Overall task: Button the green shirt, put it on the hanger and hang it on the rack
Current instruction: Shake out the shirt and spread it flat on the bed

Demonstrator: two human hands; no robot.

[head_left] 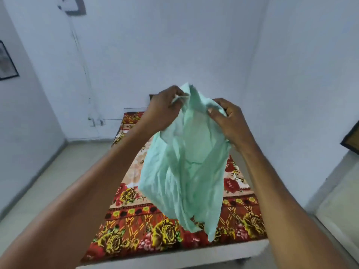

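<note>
Left grip: our left hand [165, 107] pinches the top edge of the green shirt [184, 171], fingers closed together on a bunch of fabric near its highest point.
Right grip: our right hand [227, 121] clamps the opposite top edge, thumb in front, fingers curled behind the cloth.
Shirt position: we hold it up in the air between both hands; it hangs below the two grips, crumpled and open at the front.
Shirt hem: its lowest tip dangles above the near end of the bed [136, 230]; whether it touches, we cannot tell.
Bed: covered in a floral blanket [242, 210].
</note>
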